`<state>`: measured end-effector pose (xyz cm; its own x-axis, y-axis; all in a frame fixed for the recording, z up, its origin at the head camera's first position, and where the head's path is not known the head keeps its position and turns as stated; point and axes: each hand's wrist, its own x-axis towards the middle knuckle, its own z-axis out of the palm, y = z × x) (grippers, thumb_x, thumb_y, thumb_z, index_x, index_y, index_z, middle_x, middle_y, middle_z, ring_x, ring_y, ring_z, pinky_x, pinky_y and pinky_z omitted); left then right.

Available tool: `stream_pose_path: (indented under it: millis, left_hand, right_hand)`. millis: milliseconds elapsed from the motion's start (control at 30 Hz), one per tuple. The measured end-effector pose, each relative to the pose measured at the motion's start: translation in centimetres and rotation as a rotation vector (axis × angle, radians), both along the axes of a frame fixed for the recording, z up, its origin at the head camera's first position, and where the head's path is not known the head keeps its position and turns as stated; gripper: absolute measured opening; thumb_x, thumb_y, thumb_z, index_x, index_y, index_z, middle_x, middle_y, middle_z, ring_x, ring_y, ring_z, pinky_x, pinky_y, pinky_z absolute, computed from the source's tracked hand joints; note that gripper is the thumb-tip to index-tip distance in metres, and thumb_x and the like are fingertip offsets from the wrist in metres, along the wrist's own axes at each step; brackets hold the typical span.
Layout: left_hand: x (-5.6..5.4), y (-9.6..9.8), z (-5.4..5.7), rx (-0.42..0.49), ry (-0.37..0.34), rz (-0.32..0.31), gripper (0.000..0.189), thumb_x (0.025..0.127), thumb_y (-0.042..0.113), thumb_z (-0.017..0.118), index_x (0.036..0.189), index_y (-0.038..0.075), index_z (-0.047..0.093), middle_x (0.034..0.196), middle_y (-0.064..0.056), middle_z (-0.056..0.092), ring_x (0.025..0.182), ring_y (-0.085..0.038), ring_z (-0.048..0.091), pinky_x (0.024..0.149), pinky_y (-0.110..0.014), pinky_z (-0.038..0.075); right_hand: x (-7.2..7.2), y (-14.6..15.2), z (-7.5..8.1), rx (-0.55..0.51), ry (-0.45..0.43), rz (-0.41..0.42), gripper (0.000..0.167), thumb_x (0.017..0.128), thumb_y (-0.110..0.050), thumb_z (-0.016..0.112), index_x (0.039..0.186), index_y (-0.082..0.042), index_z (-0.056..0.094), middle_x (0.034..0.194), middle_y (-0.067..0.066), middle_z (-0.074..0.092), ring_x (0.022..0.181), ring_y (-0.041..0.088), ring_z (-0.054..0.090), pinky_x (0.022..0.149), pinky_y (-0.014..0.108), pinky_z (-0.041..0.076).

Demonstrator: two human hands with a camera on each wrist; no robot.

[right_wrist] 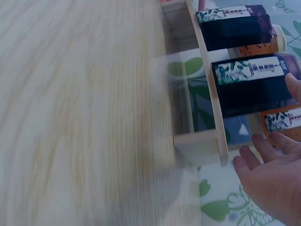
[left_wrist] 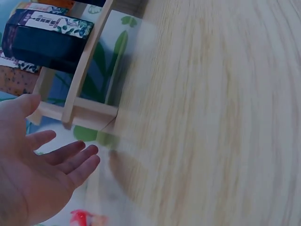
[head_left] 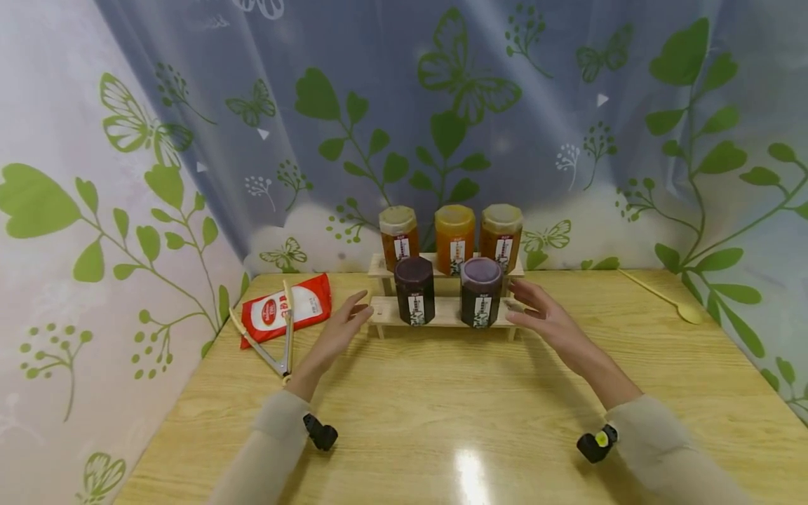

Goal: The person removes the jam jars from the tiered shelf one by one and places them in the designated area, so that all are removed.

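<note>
A two-tier wooden rack stands on the table. Its lower step bears two dark purple jars, the left one and the right one. Behind them on the upper step are three amber to orange jars, with the middle jar the brightest. My left hand is held beside the rack's left end, fingers spread and empty. At the opposite end, my right hand has its fingers loosely extended close to the rack's edge. Whether its fingertips touch the wood, I cannot tell.
To the left lies a red and white packet, with metal tongs with pale tips partly over it. A yellow spoon rests at the far right. A patterned curtain hangs behind the table.
</note>
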<state>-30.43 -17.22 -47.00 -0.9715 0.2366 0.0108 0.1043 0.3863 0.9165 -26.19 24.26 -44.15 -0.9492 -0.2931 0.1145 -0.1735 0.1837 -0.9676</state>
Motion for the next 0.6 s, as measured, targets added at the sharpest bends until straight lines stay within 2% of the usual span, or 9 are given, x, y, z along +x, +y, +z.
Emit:
stream_pose_path:
  millis: [133, 233, 300, 433, 600]
  left_hand:
    - [-0.3, 0.9, -0.6, 0.037, -0.032, 0.003, 0.069, 0.108, 0.044, 0.056, 0.165, 0.015, 0.030, 0.161, -0.020, 0.041, 0.146, -0.040, 0.042, 0.117, -0.058, 0.036]
    - [-0.2, 1.7, -0.9, 0.020, -0.020, 0.015, 0.069, 0.107, 0.044, 0.058, 0.165, 0.018, 0.031, 0.167, -0.013, 0.034, 0.153, -0.039, 0.031, 0.120, -0.059, 0.030]
    - [-0.3, 2.1, -1.2, -0.012, 0.002, 0.033, 0.070, 0.105, 0.045, 0.060, 0.164, 0.020, 0.032, 0.169, -0.010, 0.031, 0.154, -0.039, 0.030, 0.121, -0.059, 0.028]
    - [-0.2, 2.8, -1.7, -0.071, 0.045, 0.082, 0.073, 0.102, 0.048, 0.064, 0.164, 0.022, 0.033, 0.168, -0.009, 0.034, 0.144, -0.039, 0.047, 0.116, -0.058, 0.036]
    - [-0.5, 3.0, -2.0, -0.117, 0.053, 0.124, 0.080, 0.097, 0.056, 0.068, 0.164, 0.025, 0.034, 0.165, -0.010, 0.039, 0.125, -0.033, 0.064, 0.111, -0.055, 0.044]
  right_hand:
    - [-0.7, -1.4, -0.2, -0.064, -0.013, 0.010, 0.078, 0.104, -0.016, 0.065, 0.167, -0.012, 0.020, 0.169, 0.019, 0.024, 0.155, 0.045, 0.022, 0.121, 0.065, 0.022]
    - [-1.0, -2.5, -0.1, -0.086, -0.034, 0.000, 0.080, 0.102, -0.016, 0.069, 0.167, -0.013, 0.021, 0.168, 0.020, 0.025, 0.154, 0.045, 0.023, 0.119, 0.065, 0.025]
    - [-1.2, -3.2, -0.1, -0.096, -0.046, -0.004, 0.082, 0.101, -0.016, 0.070, 0.167, -0.014, 0.022, 0.168, 0.020, 0.026, 0.154, 0.044, 0.024, 0.119, 0.063, 0.028]
    - [-1.4, -4.6, -0.1, -0.090, -0.064, -0.037, 0.087, 0.098, -0.018, 0.074, 0.167, -0.018, 0.020, 0.166, 0.020, 0.029, 0.151, 0.043, 0.030, 0.112, 0.056, 0.039]
    - [-1.6, -5.8, -0.4, -0.077, -0.045, -0.132, 0.086, 0.096, -0.019, 0.078, 0.164, -0.017, 0.025, 0.162, 0.017, 0.035, 0.147, 0.036, 0.035, 0.109, 0.050, 0.039]
